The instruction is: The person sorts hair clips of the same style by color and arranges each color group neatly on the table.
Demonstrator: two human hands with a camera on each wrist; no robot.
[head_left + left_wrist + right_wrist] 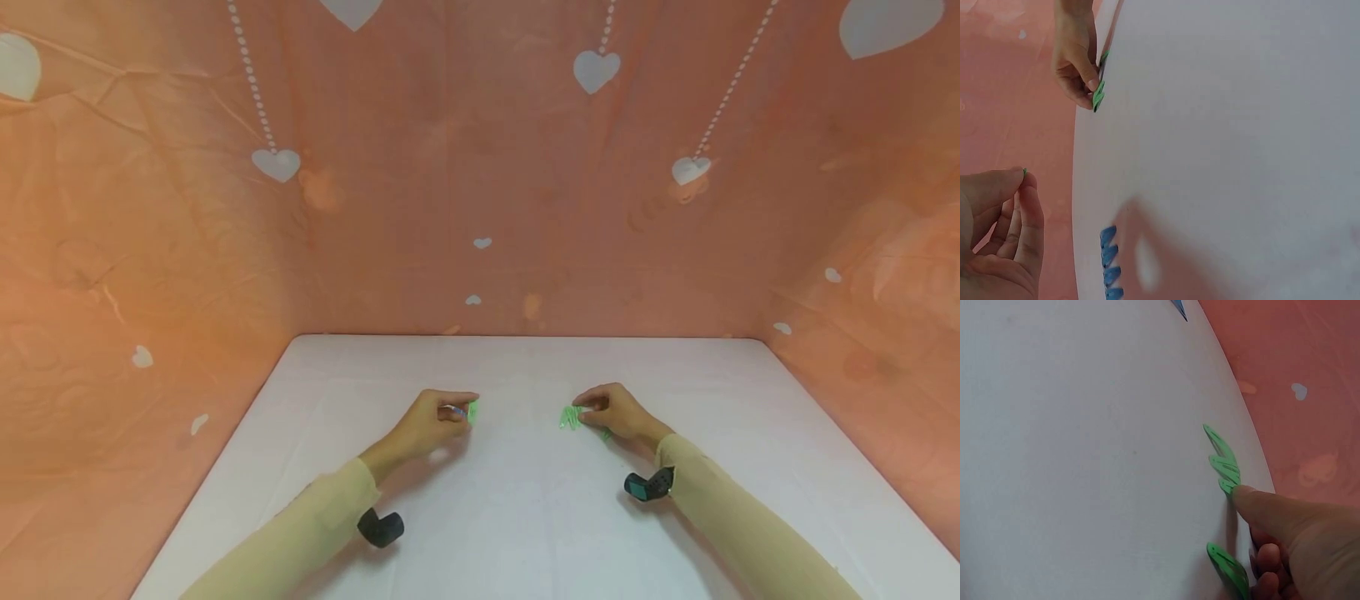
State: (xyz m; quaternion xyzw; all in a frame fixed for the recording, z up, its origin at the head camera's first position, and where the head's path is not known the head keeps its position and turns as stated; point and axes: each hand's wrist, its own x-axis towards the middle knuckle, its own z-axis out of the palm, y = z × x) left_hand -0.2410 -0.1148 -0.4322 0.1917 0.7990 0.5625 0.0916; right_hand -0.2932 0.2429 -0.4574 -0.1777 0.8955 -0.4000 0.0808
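left hand: thumb and forefinger clamped on a small green clip, held up over the table's left part; row of blue clips lies on the white table near that hand; right hand: thumb and forefinger pinched on the near end of a row of green clips, which sits on the table, right of centre; loose green clip lies just beside that hand, apart from the row; orange cloth with pale hearts stands behind and at both sides.
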